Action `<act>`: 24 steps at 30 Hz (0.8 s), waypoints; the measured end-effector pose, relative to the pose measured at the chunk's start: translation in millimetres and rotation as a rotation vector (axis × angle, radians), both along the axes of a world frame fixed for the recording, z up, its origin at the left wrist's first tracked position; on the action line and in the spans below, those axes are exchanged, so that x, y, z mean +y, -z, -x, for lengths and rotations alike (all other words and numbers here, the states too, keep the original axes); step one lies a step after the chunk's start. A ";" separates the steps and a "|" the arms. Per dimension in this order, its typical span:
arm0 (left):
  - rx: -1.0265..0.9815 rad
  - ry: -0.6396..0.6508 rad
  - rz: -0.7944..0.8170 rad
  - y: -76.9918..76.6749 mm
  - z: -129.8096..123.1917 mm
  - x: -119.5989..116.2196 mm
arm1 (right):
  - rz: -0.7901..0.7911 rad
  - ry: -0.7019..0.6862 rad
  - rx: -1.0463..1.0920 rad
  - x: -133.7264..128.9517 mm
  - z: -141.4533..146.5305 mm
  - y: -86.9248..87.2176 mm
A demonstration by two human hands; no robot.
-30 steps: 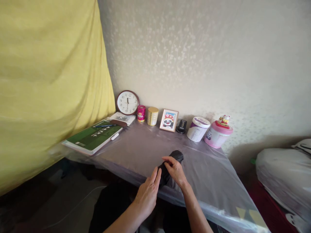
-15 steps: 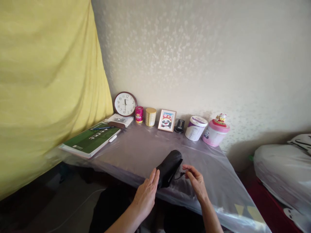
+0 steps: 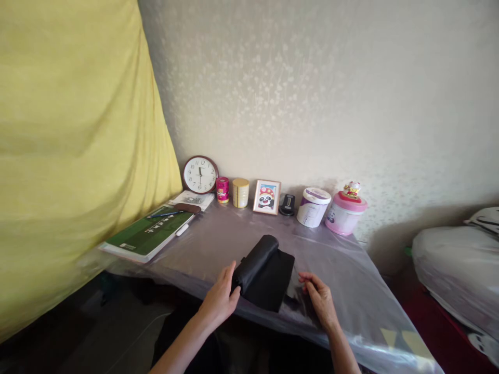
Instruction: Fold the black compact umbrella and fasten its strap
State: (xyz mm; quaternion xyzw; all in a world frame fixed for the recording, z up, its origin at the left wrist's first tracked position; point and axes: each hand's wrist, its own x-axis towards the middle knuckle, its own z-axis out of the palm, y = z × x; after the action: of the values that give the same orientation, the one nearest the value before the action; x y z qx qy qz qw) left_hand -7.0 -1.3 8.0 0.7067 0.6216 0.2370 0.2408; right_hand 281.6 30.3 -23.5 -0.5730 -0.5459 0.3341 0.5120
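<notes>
A black cloth roll (image 3: 259,259) lies on the table near its front edge, with a flat flap spread out to the right. My left hand (image 3: 221,297) grips the roll's near left end, thumb on the near side and fingers along the left. To the right of the flap, my right hand (image 3: 320,300) has its thumb and fingers curled together. A dark strap (image 3: 290,300) runs from the flap toward that hand. Whether the fingertips pinch the strap cannot be made out.
Along the wall stand a clock (image 3: 200,175), a pink can (image 3: 222,190), a yellow canister (image 3: 240,193), a framed panda picture (image 3: 267,197), a black device (image 3: 287,204), a white tub (image 3: 314,208) and a pink-lidded tub (image 3: 345,215). A green book (image 3: 146,234) lies left.
The roll has turned over to the left and partly unrolled, exposing a flat flap. My left hand has moved left with it; my right hand stays near the strap, slightly lower.
</notes>
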 end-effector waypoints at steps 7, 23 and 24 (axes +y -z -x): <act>0.505 0.074 -0.120 -2.1 -4.7 -5.5 | 0.007 0.010 -0.064 -0.5 2.6 0.3; -0.173 0.189 0.181 -51.9 11.4 19.1 | -0.042 0.010 -0.177 0.9 -8.8 3.2; -0.188 0.184 0.171 -54.7 7.8 17.6 | -0.044 0.022 -0.190 1.0 -9.9 3.0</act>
State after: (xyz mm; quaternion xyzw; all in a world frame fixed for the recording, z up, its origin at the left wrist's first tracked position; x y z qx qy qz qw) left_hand -14.8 16.3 62.6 0.7122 0.5469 0.2254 0.3780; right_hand 291.4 31.3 -26.5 -0.5967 -0.5928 0.2606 0.4740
